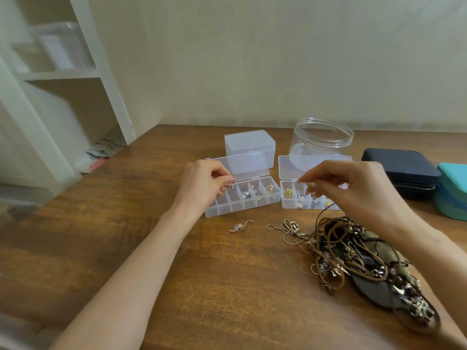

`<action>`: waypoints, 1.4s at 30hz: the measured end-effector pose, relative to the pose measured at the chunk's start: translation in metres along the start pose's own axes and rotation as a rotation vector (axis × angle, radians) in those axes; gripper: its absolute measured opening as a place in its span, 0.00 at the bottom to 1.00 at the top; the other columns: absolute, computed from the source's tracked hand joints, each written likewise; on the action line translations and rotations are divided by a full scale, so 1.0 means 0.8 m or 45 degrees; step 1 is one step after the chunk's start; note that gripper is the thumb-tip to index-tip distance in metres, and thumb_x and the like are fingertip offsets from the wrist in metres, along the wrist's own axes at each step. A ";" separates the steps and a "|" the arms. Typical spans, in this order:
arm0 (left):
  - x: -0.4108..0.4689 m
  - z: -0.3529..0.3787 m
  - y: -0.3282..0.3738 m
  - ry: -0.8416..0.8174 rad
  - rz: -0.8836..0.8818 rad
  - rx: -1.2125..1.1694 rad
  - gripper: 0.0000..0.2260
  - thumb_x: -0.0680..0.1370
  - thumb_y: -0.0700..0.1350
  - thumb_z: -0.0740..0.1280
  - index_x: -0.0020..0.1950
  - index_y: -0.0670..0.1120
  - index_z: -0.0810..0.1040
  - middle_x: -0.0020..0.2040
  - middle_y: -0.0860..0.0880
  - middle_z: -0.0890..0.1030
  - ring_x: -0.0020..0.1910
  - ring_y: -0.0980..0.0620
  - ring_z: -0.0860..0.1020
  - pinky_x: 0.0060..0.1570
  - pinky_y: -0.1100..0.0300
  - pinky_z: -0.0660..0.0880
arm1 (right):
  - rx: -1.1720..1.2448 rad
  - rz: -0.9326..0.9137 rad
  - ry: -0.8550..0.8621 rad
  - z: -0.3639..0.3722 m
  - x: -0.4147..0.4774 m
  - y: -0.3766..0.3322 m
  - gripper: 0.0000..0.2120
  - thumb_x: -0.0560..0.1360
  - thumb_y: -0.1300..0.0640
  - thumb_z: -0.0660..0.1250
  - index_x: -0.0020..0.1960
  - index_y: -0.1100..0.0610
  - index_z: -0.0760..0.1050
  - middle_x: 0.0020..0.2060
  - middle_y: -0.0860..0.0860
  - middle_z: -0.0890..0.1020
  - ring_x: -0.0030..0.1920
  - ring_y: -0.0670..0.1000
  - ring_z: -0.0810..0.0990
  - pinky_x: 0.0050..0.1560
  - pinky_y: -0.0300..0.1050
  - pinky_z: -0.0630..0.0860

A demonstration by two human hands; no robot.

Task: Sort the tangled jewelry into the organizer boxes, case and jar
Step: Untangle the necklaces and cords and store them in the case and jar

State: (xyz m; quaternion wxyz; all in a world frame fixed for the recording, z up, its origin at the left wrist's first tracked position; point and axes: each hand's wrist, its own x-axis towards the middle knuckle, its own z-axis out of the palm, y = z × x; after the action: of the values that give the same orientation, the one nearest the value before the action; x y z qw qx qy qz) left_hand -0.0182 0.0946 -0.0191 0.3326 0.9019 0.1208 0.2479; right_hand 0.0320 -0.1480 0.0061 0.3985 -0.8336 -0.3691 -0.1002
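**Small piece poised over the open boxes, tangle close under the arm**

The person's left hand [202,183] has its grip pinched on a small piece [231,184] above the back-left compartments of the left organizer box [242,198]. The right hand [353,188] hovers over the right organizer box [303,197] with its fingertips drawn together. Whether that grip holds anything cannot be told.

Both boxes stand open near the middle of the desk [177,274]. The jar [321,140] is behind them and the dark case [401,173] is toward the right edge. The tangled jewelry [353,261] lies toward the front right corner, under the right forearm. A loose earring [240,226] and a thin chain [285,231] lie just in front of the boxes.

The compartments are narrow, so a piece released off-centre would likely land in a neighbouring slot or bounce out onto the desk. A dark cord rises from the tangle toward the right hand. If it snags on the wrist or fingers, lifting the arm could drag the heap. It could also shove the light right box and spill what is already sorted.
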 end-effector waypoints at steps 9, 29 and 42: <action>-0.001 0.004 0.003 -0.038 -0.026 0.059 0.04 0.73 0.46 0.72 0.43 0.47 0.83 0.33 0.54 0.79 0.29 0.60 0.79 0.31 0.73 0.75 | 0.005 -0.018 0.011 -0.001 0.000 0.000 0.11 0.74 0.67 0.69 0.46 0.52 0.82 0.36 0.40 0.82 0.38 0.34 0.80 0.40 0.22 0.71; -0.033 -0.020 0.027 -0.719 0.217 0.410 0.08 0.70 0.56 0.73 0.39 0.53 0.77 0.24 0.65 0.74 0.29 0.67 0.74 0.49 0.54 0.77 | -0.107 0.100 -0.601 -0.060 -0.027 0.072 0.19 0.65 0.35 0.72 0.55 0.35 0.78 0.48 0.37 0.78 0.51 0.41 0.74 0.48 0.36 0.72; -0.032 0.002 0.024 -0.748 0.354 0.474 0.07 0.74 0.53 0.69 0.38 0.54 0.75 0.24 0.59 0.74 0.29 0.60 0.74 0.43 0.59 0.76 | 0.311 0.127 -0.264 -0.062 -0.028 0.060 0.03 0.69 0.60 0.72 0.43 0.57 0.80 0.38 0.54 0.83 0.40 0.58 0.79 0.41 0.51 0.75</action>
State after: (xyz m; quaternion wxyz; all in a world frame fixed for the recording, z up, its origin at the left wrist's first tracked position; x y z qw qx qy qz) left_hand -0.0383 0.0695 -0.0168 0.1464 0.9874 -0.0605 -0.0050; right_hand 0.0555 -0.2164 0.0003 0.4611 -0.8021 -0.3759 0.0517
